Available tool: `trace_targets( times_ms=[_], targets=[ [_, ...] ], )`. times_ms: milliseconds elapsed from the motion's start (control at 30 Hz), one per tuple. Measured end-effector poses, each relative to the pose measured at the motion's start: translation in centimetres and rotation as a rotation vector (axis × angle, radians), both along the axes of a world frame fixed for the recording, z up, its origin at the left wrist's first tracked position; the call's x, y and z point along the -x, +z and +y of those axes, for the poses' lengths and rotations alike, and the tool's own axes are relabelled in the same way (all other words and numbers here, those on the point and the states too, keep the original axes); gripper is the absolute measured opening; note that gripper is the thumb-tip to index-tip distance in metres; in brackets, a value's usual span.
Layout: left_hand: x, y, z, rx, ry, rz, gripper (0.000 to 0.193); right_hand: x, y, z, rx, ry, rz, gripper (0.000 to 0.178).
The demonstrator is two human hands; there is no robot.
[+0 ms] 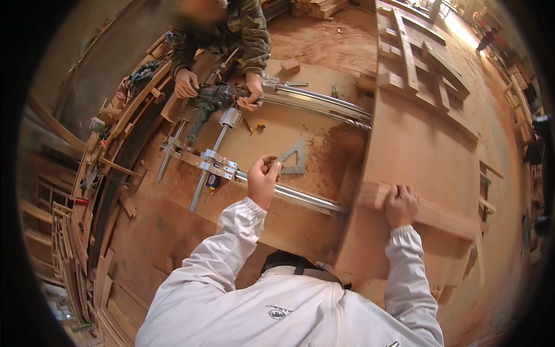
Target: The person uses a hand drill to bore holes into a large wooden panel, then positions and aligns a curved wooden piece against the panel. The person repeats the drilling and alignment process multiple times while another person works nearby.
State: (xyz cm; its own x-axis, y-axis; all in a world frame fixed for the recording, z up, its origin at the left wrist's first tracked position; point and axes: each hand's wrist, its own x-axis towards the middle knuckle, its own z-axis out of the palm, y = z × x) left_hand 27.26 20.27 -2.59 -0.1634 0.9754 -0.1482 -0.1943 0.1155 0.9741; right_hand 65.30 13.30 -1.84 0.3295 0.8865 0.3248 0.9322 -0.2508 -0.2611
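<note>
My left hand [263, 180] is raised over the worktable with thumb and fingers pinched together. Its fingertips overlap the corner of a grey metal triangle square [296, 155]; whether they grip the square or something small, I cannot tell. My right hand [401, 206] is closed over a reddish wooden beam [442, 218], which lies across a wide wooden panel [393, 153]. Opposite me, a co-worker's two hands [250, 92] hold a dark green power drill [215, 97] mounted on a sliding jig. A long drill bit [359, 124] points toward the panel.
Two metal rails [295, 195] run across the plywood table [272, 139] toward the panel's edge. A clamp block [217, 164], a tape measure [213, 181] and a small yellow tool [258, 127] lie nearby. Sawdust covers part of the table. Timber pieces [69, 243] stack up at left.
</note>
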Motion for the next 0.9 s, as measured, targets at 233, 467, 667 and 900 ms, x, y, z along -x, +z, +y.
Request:
trace_targets(
  times_ms=[233,467,667,900],
  targets=[
    [0.3,-4.7,-23.2,0.348,-0.341,0.247,0.014,-0.4,0.0,-0.5,-0.048,0.015,0.066,0.033],
    [0.8,-2.8,-35.5,0.429,-0.395,0.438,0.016,-0.3,0.7,-1.3,0.033,-0.003,0.093,0.037],
    [2.4,-1.3,-32.9,0.317,-0.272,0.478,0.02,0.1,0.7,-0.8,0.051,0.009,0.099,0.04],
    [1.0,-2.5,-25.6,0.248,-0.495,0.467,0.022,0.0,0.4,-0.3,0.071,-0.044,0.063,0.036]
  ],
)
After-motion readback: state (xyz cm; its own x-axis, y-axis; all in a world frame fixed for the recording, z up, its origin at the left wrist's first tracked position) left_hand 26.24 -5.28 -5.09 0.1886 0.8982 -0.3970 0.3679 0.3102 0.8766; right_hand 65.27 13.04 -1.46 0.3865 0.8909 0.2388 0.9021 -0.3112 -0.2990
